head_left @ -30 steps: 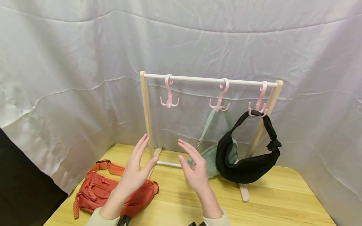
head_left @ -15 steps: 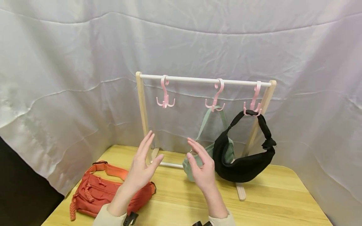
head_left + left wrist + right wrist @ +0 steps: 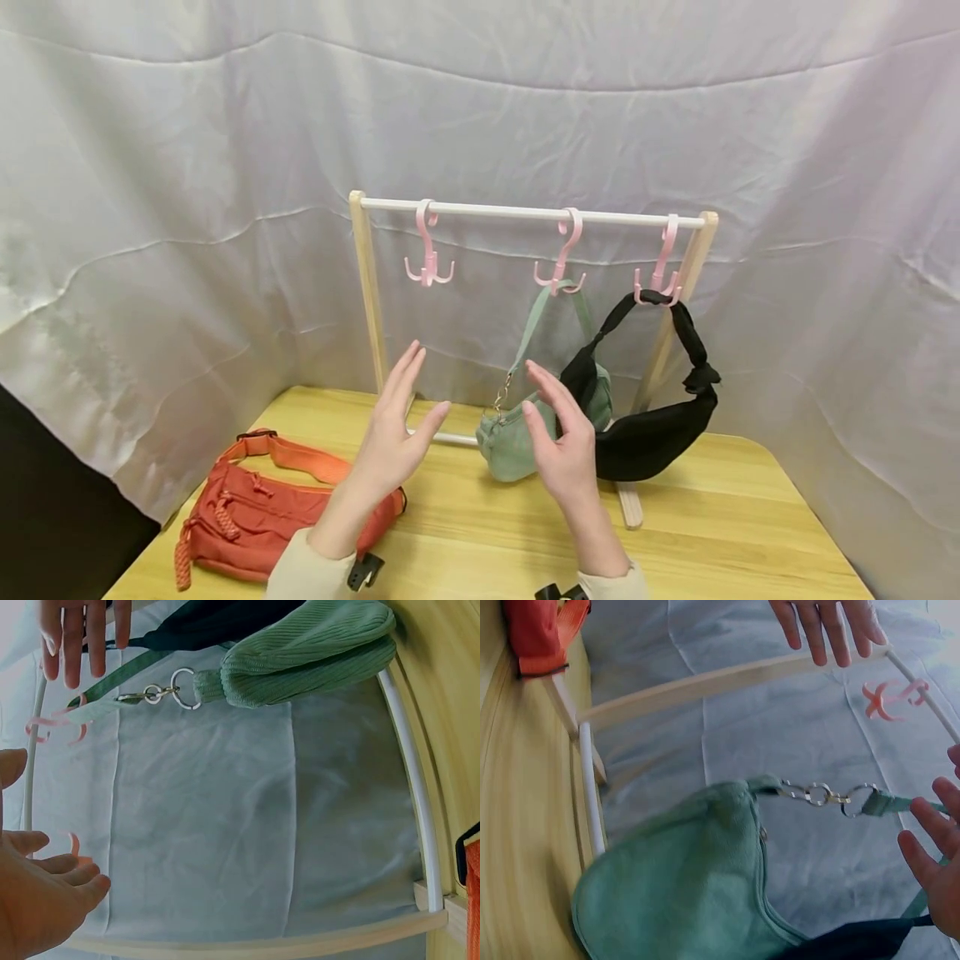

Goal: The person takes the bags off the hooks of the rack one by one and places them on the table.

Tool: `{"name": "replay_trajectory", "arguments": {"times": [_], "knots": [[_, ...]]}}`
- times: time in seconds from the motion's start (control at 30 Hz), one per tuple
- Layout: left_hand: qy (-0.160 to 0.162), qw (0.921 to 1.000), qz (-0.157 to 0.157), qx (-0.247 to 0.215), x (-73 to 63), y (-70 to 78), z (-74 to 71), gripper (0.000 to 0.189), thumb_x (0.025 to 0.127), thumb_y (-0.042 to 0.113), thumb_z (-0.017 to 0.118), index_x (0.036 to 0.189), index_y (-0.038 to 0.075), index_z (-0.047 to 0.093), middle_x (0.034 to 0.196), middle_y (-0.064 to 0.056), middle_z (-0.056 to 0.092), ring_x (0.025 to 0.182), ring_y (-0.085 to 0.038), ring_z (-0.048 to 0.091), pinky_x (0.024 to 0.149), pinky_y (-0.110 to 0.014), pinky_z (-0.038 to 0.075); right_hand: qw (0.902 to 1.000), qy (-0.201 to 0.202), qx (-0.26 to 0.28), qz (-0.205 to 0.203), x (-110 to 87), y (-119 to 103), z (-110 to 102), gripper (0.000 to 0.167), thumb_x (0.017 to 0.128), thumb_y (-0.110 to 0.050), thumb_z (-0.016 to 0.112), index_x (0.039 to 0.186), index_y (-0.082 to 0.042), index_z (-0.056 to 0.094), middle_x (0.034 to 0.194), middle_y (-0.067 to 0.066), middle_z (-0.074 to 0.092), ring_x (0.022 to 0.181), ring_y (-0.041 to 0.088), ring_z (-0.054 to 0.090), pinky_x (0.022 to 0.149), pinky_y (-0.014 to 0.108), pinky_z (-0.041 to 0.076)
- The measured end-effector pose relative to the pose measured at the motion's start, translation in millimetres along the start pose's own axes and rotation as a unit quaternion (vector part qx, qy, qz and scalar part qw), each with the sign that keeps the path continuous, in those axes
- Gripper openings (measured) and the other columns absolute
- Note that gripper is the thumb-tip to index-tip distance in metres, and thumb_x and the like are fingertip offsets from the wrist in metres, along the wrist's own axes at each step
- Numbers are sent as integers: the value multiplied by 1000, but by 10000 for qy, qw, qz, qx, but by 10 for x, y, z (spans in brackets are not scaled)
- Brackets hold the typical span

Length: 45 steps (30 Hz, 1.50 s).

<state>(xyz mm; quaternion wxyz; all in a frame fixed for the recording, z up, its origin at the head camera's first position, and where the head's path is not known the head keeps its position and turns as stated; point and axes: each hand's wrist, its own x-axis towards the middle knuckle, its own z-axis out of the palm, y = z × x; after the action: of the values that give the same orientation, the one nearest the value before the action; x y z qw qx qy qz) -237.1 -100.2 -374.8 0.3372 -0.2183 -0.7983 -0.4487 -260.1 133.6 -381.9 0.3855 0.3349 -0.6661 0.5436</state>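
My left hand is raised over the table, fingers extended and thumb spread, holding nothing. Facing it across a gap, my right hand has its fingers extended too and grips nothing; in the head view it overlaps the green shoulder bag. That bag hangs by its strap from the middle pink hook. A black shoulder bag hangs from the right pink hook, partly in front of the green one. On the table at the left lies a red-orange waist bag, partly hidden by my left forearm.
A rack with wooden uprights and a white top bar stands on the wooden table. The left pink hook carries no bag. Grey-white curtain surrounds the back and sides.
Both hands have moved to the right relative to the rack, still spread apart. The head view has shifted slightly, so the rack and bags sit farther left. The bags stay where they were.
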Motion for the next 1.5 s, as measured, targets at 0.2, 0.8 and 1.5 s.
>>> {"name": "replay_trajectory", "arguments": {"times": [0.2,0.8,1.5], "knots": [[97,9996,252,113,71,15,83,78,99,18,73,165,13,31,171,-2,26,156,-25,28,124,-53,28,9993,16,-371,11,30,47,-164,50,94,13,66,142,-1,62,141,13,64,128,23,62,106,27,49],[489,9860,1592,71,424,150,295,72,106,39,59,160,-3,34,169,-12,30,154,-30,31,126,-42,27,9950,295,-942,-121,183,83,-489,56,93,12,67,146,-5,59,144,10,63,125,30,62,103,25,50],[742,9687,2366,79,985,451,367,73,96,16,71,156,-8,37,162,-24,38,153,-32,33,125,-47,28,9918,203,-1254,-101,413,221,-541,51,92,12,68,142,2,61,140,19,63,120,36,64,101,22,49]]}}
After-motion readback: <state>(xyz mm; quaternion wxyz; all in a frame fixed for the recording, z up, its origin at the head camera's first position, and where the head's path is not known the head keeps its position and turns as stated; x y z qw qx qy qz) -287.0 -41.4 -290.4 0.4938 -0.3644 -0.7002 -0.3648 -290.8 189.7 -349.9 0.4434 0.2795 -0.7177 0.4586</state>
